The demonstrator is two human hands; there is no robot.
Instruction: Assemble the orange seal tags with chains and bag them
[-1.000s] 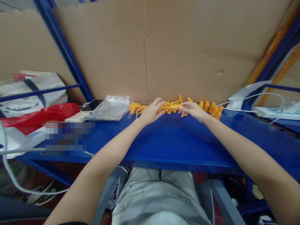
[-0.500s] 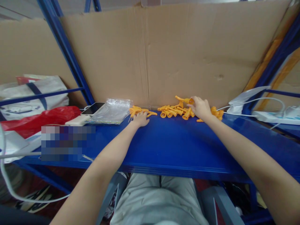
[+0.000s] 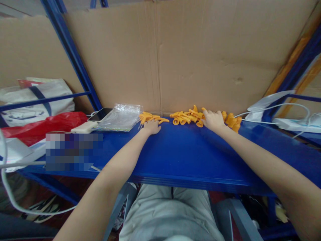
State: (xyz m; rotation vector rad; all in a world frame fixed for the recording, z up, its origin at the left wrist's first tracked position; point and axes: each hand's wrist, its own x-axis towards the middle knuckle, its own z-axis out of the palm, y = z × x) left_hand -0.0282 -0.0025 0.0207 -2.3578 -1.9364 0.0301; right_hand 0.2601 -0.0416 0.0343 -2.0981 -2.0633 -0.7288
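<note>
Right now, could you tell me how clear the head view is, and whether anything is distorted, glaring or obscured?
In the head view, the light is soft and even; the orange parts by the right hand look sharp. The blue shelf shows a mild sheen, no strong glare. The wide lens bows the edges. A pixelated block hides part of the shelf's left side.

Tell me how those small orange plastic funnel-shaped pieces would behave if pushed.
The small orange plastic funnel-shaped pieces look light and stiff, so they would probably scatter. Their round flared ends suggest rolling in arcs on the smooth blue metal shelf.
</note>
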